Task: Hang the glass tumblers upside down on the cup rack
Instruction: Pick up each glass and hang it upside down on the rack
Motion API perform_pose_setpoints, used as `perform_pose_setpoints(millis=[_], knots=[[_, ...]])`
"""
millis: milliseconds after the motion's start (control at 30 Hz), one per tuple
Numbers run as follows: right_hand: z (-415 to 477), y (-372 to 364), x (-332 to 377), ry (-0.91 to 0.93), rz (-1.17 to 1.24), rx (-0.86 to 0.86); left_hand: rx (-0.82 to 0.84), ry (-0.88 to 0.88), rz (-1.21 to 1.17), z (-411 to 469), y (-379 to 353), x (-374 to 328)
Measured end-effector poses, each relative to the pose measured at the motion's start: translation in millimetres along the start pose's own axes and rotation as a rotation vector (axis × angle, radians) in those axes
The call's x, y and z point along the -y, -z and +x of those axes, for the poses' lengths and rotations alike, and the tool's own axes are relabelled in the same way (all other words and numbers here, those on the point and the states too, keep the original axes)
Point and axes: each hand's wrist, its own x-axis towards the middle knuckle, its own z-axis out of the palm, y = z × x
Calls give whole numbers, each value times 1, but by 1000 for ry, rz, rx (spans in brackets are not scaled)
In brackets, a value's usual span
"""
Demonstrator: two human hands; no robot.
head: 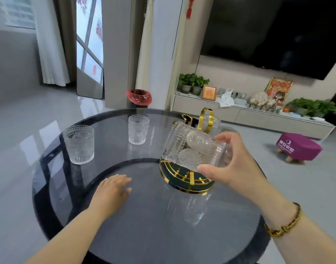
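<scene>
My right hand (237, 162) holds a ribbed glass tumbler (180, 145), tilted on its side over the cup rack (184, 178), a dark green round base with gold wire and a gold loop handle (206, 119). Other tumblers show through it on the rack, and one more hangs at the rack's far side (213, 121). Two upright tumblers stand on the table: one at the left (79, 143), one further back (138, 129). My left hand (112, 193) rests flat on the glass table, holding nothing.
The round dark glass table (144, 225) has its edge close on the left and back. Beyond it are a red-lined bin (139, 97), a purple stool (298, 146) and a low TV cabinet (249, 113).
</scene>
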Motion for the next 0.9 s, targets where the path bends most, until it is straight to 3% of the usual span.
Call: perform_pose_setpoints(millis=[267, 633, 900], knots=[[19, 42, 4, 72, -97, -119, 73, -117, -100, 29, 5, -39], [61, 38, 15, 84, -299, -19, 208, -290, 26, 68, 1, -61], [76, 5, 1, 48, -342, 48, 262, -301, 162, 69, -10, -50]])
